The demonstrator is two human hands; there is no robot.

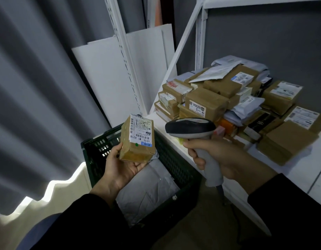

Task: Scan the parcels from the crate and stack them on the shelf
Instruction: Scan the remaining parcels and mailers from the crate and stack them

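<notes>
**Q:** Now, entry for this moment: where is the parcel, and what has it?

**A:** I log one small cardboard parcel (138, 139), held upright over the green crate (174, 166). Its lower end sits in the left hand (123, 169), thumb on the near side and fingers curled beneath. The shipping label (142, 130) faces the camera. The right hand (222, 159) is wrapped round the handle of the barcode scanner (190, 128), whose head hangs just beside the parcel without touching it.

**Q:** Handling?

**A:** My judgement only: light, stiff and taped all round, so probably a little slick. I would grip it low, by the bottom corners, and leave the barcode uncovered. The grey poly mailer (148, 188) in the crate looks soft and floppy and is better lifted flat from beneath.

**Q:** Counts?

**A:** One parcel in hand, one scanner, one crate. I see at least one mailer in the crate and cannot tell if there are more. On the white shelf (309, 181) there is one pile of parcels (206, 103), well over ten boxes and mailers. They overlap, so I cannot give an exact count.
</notes>
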